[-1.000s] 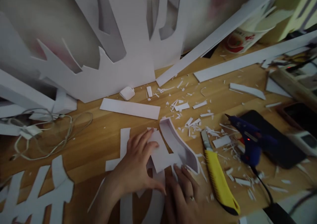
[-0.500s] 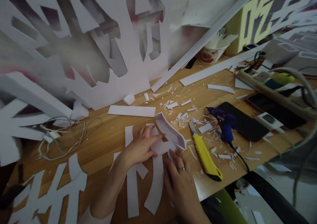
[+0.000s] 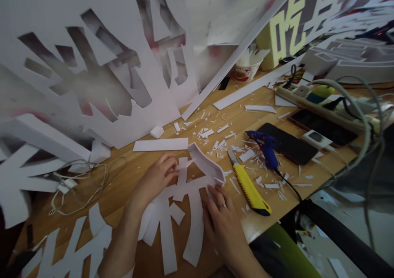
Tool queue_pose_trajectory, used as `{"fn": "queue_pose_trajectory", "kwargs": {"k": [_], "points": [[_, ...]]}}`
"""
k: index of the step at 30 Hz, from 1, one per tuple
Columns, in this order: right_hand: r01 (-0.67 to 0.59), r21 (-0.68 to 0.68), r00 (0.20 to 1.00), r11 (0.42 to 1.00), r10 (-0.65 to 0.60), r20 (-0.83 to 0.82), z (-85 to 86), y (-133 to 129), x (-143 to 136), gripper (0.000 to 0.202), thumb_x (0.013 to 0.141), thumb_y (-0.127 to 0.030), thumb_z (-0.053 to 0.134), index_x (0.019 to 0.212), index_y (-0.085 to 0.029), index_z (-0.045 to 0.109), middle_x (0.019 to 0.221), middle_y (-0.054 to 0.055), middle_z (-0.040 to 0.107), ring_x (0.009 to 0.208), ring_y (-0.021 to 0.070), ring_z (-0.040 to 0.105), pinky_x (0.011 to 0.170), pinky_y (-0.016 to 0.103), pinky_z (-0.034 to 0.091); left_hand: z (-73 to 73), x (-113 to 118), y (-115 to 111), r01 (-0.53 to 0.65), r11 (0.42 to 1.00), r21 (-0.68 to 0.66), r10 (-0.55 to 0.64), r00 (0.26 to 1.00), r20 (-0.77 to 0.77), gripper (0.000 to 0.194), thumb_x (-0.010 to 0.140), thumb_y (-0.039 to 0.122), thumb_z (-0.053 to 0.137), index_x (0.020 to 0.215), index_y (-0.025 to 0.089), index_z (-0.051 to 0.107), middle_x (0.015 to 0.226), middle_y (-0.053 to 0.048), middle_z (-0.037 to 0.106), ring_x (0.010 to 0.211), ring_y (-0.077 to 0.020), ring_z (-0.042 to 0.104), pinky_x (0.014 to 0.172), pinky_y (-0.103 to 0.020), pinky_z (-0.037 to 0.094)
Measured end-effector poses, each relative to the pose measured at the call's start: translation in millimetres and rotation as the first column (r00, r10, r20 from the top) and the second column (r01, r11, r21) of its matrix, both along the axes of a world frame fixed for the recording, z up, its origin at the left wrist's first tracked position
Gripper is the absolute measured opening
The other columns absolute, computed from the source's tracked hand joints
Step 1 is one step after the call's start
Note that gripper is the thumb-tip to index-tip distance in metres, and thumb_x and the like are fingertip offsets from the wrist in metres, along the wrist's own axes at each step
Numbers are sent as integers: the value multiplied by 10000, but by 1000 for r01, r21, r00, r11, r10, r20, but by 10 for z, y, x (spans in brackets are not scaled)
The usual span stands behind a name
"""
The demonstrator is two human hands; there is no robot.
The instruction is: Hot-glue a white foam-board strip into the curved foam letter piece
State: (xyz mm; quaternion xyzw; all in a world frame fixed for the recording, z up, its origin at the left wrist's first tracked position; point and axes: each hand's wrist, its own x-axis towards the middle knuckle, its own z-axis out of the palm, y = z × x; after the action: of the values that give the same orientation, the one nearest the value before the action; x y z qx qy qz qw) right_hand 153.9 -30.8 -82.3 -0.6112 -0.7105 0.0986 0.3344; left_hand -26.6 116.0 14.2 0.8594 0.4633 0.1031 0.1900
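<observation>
Messy bench, folks: foam scraps (image 3: pixel 207 133) are strewn across the wood behind and to the right, with a yellow utility knife (image 3: pixel 250 192) lying right beside the work. Past it, a blue glue gun (image 3: pixel 267 146) is next to a black phone (image 3: pixel 291 144), and a flat white strip (image 3: pixel 161 144) crowds the far edge. The white cut-out character (image 3: pixel 183 190) lies flat between the hands, a curved side wall (image 3: pixel 209 163) upright along its upper right. Left hand (image 3: pixel 160 175) has its fingers curled in by the top-left arm; can't tell from here if they're pinching anything. Right hand (image 3: pixel 223 216) is loosely open, fingers bent, tips touching the right edge, not gripping it.
</observation>
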Motion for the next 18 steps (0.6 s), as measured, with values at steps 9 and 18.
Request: {"fn": "queue_pose_trajectory", "kwargs": {"k": [9, 18], "points": [[-2, 8, 1000, 1000, 2, 10, 13, 3, -4, 265, 861, -54, 509, 1076, -140, 638, 1302, 160, 583, 1281, 343, 461, 992, 531, 555, -38, 310, 249, 208, 969, 135, -216, 975, 45, 413, 782, -69, 402, 882, 208, 692, 923, -34, 733, 978, -208, 624, 993, -470, 469], [13, 12, 1000, 1000, -13, 13, 42, 0, 9, 250, 860, -76, 528, 1064, -135, 662, 1280, 159, 607, 1260, 353, 484, 977, 518, 575, -278, 403, 130, 146, 979, 143, -169, 971, 167, 164, 807, 72, 618, 865, 198, 704, 986, -58, 685, 996, -216, 626, 908, -411, 529]]}}
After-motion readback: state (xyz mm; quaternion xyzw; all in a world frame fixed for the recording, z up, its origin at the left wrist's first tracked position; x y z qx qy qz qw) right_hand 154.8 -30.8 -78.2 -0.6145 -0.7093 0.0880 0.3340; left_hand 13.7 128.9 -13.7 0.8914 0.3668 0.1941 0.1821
